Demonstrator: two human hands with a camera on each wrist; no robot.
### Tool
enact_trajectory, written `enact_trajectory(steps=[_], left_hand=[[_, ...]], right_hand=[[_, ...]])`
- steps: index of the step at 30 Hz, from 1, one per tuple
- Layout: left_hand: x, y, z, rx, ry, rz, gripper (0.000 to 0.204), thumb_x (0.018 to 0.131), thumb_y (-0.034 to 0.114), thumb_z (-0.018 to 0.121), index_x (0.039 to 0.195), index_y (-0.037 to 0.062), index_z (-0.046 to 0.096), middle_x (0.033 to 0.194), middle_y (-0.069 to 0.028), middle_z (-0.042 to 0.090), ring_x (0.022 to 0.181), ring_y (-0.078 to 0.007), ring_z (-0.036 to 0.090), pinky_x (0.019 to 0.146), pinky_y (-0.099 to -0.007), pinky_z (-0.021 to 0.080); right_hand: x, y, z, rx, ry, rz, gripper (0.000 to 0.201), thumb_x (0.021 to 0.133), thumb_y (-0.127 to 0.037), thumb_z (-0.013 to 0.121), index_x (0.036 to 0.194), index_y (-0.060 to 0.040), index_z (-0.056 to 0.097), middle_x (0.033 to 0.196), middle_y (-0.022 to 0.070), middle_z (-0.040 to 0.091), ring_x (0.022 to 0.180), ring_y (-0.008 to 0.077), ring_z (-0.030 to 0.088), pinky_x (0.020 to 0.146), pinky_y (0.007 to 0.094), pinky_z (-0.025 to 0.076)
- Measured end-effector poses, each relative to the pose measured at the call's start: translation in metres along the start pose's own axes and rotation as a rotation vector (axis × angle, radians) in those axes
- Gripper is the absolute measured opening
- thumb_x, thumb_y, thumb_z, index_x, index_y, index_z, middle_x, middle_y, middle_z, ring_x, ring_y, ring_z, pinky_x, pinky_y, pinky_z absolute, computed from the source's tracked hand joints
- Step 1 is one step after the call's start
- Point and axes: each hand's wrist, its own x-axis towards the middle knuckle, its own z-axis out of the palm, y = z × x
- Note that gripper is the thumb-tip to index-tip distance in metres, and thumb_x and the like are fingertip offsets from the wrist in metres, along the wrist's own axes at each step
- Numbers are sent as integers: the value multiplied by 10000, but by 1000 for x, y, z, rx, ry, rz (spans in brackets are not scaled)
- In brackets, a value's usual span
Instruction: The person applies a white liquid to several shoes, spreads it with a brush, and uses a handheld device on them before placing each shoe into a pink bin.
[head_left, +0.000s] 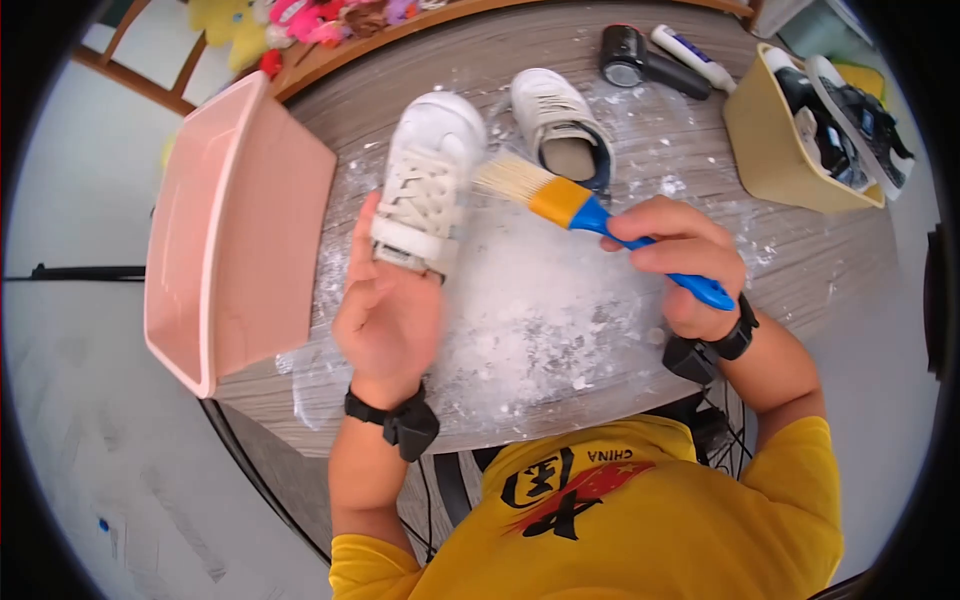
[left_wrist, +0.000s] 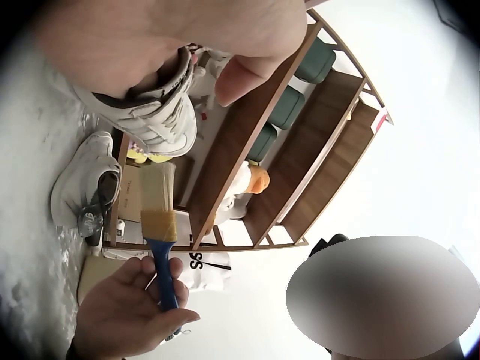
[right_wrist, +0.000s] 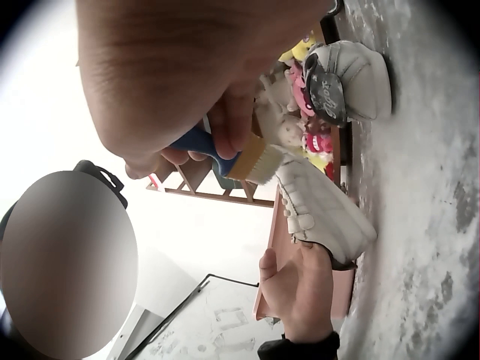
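My left hand (head_left: 388,325) holds a white lace-up shoe (head_left: 425,165) from its heel end, some fingers hidden inside its opening and one along its outer side. A pale strap crosses the shoe near the ankle. In my right hand (head_left: 690,262) I grip the blue handle of a paintbrush (head_left: 562,200). Its pale bristles (left_wrist: 157,187) point left, with their tips at the shoe's side in the head view. The right wrist view shows the bristles close by the laces of the held shoe (right_wrist: 330,214). A second white shoe (head_left: 565,130) stands on the table behind the brush.
White powder and smears cover the table (head_left: 540,320). A pink bin (head_left: 262,240) stands at left, and a beige bin (head_left: 765,145) with dark shoes at right. Toward the back lie a black handheld device (head_left: 640,62) and a white tube (head_left: 692,58), near a wooden shelf with plush toys (head_left: 310,20).
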Motion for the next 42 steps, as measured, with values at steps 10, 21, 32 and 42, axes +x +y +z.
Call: enact_trajectory(steps=[10, 21, 32, 42], left_hand=[[1, 3, 3, -56, 17, -69, 879, 744, 143, 555, 1523, -11, 177, 1551, -196, 300, 1456, -336, 268, 1202, -464, 165], [-5, 6, -13, -435, -54, -149, 967, 739, 229, 618, 1555, 40, 136, 1616, -125, 212, 1498, -264, 180, 1225, -417, 93], [-4, 8, -38, -643, -192, -167, 784, 789, 214, 572, 1514, 84, 303, 1576, -110, 318, 1465, -302, 263, 1207, -490, 175], [-22, 10, -21, -206, 64, -181, 237, 828, 118, 592, 1057, 89, 535, 1228, -166, 585, 1108, -335, 549, 961, -461, 444]], right_hand=[[7, 6, 9, -112, -156, 58, 515, 833, -326, 751, 1194, 26, 646, 1258, 210, 613, 1049, 317, 654, 883, 367, 530], [12, 0, 15, -4, -296, 33, 429, 823, -293, 754, 1115, 13, 685, 1203, 172, 652, 1035, 334, 654, 857, 402, 534], [8, 2, 19, 34, -394, 137, 187, 765, 23, 773, 927, -58, 724, 1115, 114, 672, 950, 283, 656, 828, 371, 538], [12, 0, 16, -139, -336, 194, 194, 819, 14, 709, 978, -56, 622, 1086, 95, 674, 913, 262, 661, 781, 357, 534]])
